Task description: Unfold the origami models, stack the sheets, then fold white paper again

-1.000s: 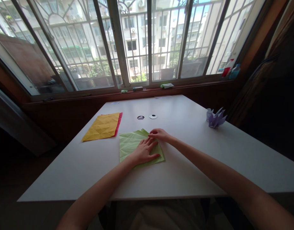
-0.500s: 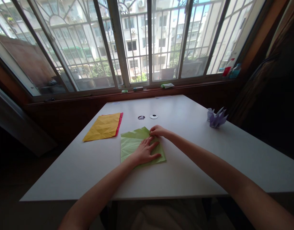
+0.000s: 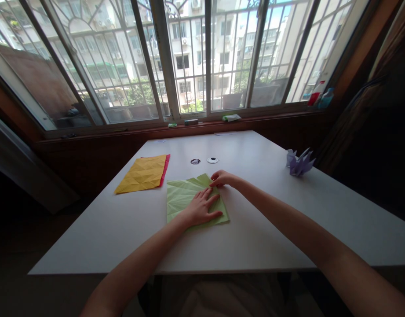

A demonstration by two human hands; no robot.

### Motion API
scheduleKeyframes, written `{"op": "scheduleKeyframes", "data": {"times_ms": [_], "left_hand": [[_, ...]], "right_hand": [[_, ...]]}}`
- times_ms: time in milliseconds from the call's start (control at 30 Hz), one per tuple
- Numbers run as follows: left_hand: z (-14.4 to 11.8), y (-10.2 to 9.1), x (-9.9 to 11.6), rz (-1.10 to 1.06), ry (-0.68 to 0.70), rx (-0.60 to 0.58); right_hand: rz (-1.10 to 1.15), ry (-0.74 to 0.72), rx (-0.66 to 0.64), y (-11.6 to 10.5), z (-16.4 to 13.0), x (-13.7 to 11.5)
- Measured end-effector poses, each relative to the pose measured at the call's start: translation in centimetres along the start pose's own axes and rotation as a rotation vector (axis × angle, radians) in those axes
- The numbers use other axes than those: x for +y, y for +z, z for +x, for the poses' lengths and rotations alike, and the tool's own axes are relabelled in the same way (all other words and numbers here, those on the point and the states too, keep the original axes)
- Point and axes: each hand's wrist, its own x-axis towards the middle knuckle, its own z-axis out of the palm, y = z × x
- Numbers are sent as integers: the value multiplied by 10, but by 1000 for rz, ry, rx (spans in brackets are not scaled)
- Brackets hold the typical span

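A creased light green sheet of origami paper [image 3: 179,200] lies on the white table in front of me. My left hand [image 3: 204,208] rests flat on its right half with the fingers spread. At the paper's upper right edge, my right hand [image 3: 220,178] has its fingers curled together, with thumb and fingertips pinching the edge. Fine creases fan across the sheet's left part. Part of the right side is covered by my left hand.
A creased yellow sheet [image 3: 141,174] overlaps a red sheet [image 3: 165,171] on the left. Two round table inserts [image 3: 212,160] lie beyond the green paper. Folded purple paper figures [image 3: 300,163] stand at the right edge. Small items line the windowsill [image 3: 139,130].
The green paper's upper edge, which was folded over, now lies flatter and spread out. My right hand has shifted slightly right and up; my left hand stays in place.
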Motion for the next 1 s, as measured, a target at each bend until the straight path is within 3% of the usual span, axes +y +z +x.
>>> {"op": "scheduleKeyframes", "data": {"times_ms": [267, 500, 767, 1000], "left_hand": [[11, -1, 2, 60, 11, 58], [28, 12, 9, 108, -77, 170], [26, 19, 6, 61, -129, 45], [27, 17, 6, 75, -122, 22]], "right_hand": [[-144, -59, 138, 1, -7, 12], [-154, -25, 64, -4, -10, 12], [-98, 39, 42, -8, 0, 9], [-161, 12, 139, -11, -1, 10]]}}
